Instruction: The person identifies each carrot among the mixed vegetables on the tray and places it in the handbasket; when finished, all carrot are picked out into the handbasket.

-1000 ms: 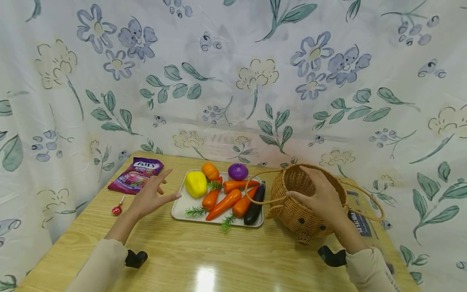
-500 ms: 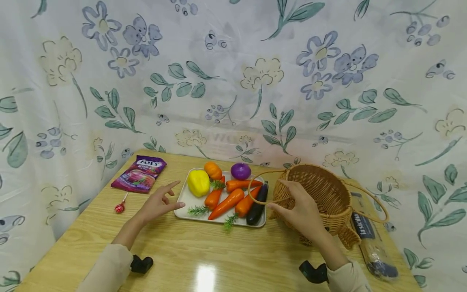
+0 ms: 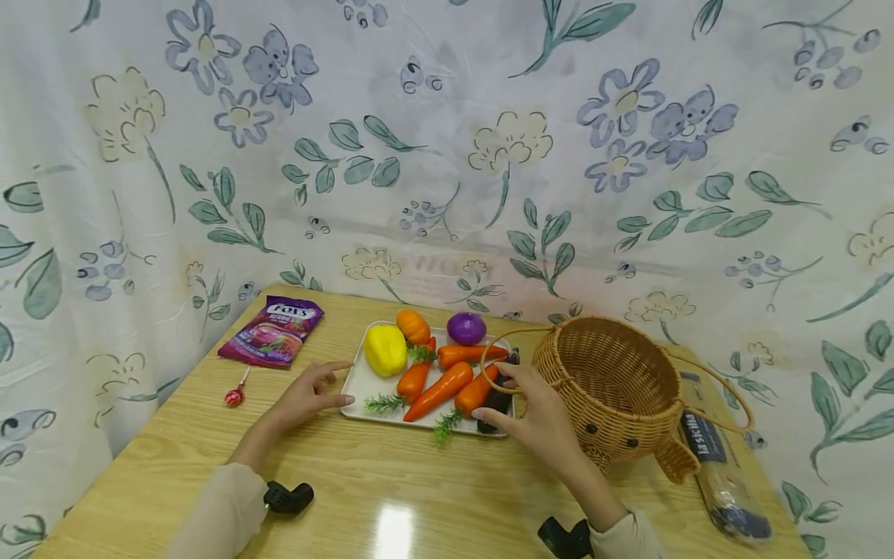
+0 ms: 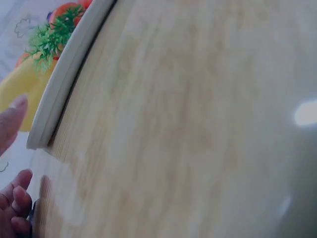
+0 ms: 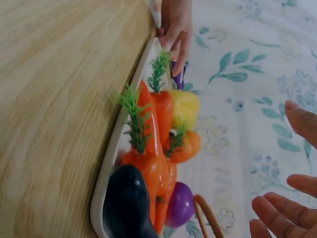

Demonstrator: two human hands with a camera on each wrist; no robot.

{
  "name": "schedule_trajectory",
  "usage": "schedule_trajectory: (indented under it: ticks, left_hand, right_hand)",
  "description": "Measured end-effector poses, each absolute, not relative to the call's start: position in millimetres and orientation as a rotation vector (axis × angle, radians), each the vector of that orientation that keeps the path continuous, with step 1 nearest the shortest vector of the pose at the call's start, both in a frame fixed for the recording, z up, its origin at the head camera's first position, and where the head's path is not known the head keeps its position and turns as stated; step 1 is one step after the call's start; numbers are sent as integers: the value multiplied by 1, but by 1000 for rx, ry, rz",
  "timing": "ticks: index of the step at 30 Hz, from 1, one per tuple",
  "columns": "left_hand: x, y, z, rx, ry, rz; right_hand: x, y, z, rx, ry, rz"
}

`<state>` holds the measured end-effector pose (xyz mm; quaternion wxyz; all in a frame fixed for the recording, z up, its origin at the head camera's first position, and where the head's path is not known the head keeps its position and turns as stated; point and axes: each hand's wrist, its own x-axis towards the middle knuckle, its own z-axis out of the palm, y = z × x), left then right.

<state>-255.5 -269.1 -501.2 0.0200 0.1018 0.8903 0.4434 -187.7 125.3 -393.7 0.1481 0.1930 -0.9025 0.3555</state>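
A white tray point(image 3: 356, 392) carries several toy vegetables: a yellow bell pepper point(image 3: 385, 351), a small orange pumpkin point(image 3: 414, 327), a purple onion point(image 3: 466, 328), several orange carrots point(image 3: 440, 390) and a dark eggplant point(image 5: 126, 198). At the tray's left edge is my left hand point(image 3: 307, 397), thumb and fingers apart, holding nothing. My right hand point(image 3: 538, 419) hovers over the tray's right end, its thumb and fingers spread around the eggplant, which it partly hides in the head view. In the right wrist view, its fingers point(image 5: 282, 213) appear apart from the vegetables.
A wicker basket point(image 3: 615, 388) with an animal face and two looped handles stands right of the tray, one handle reaching over the tray. Behind it lies a clear packet point(image 3: 722, 473). At left are a purple candy bag point(image 3: 274, 331) and a red lollipop point(image 3: 235, 396).
My right hand has moved left, from in front of the basket to the tray's right end. My left hand has come slightly down beside the tray's left edge. The vegetables stay in place.
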Motion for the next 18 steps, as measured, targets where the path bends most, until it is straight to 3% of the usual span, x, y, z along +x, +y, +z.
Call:
schedule_trajectory:
  ticks: [18]
  left_hand:
    - [-258, -268, -511, 258, 2919, 1210]
  right_hand:
    - [-212, 60, -429, 503, -2673, 1410]
